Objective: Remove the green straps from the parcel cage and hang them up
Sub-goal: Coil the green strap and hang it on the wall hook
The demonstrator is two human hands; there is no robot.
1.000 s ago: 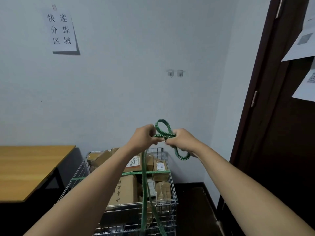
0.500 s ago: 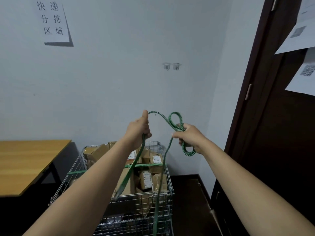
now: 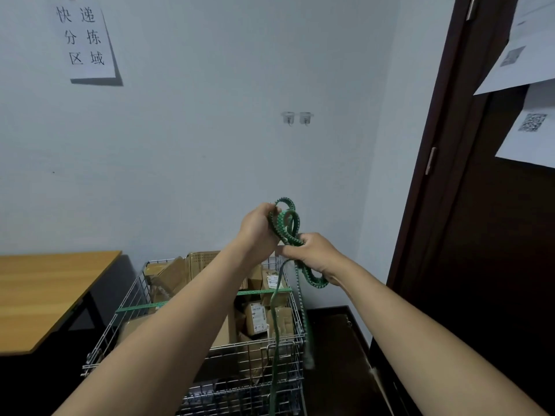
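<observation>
- Two bare forearms reach forward from the bottom edge of the view, over the parcel cage [image 3: 249, 388], a wire-mesh trolley standing on the dark floor [image 3: 336, 340]
- Left hand [image 3: 258, 232]: fingers curled round the upper loops of a green strap [image 3: 289, 226], gripping them just above and to the left of the other hand
- Right hand [image 3: 315, 253]: fingers and thumb closed round the same strap lower down, with a further loop hanging below the wrist
- The held strap is gathered into several coils between the two hands, raised above the far end of the cage; two tails hang down from the right hand, one falling across the front mesh, the other along the right side of the cage
- A second green strap [image 3: 141, 307] is stretched taut across the open top of the cage from the left rim to the right rim, partly hidden behind the left forearm
- Parcels [image 3: 255, 316]: brown cardboard boxes with white labels, piled inside the cage beneath the stretched strap
- Bench [image 3: 45, 295]: wooden top on dark legs, left of the cage and against the wall [image 3: 210, 145]
- Hooks [image 3: 297, 118]: two small fittings side by side on the wall, above the hands and bare
- Paper sign [image 3: 85, 40] with printed characters, fixed high on the wall at upper left
- Dark door [image 3: 495, 235] at the right, carrying white sheets [image 3: 528, 49] with printed codes
</observation>
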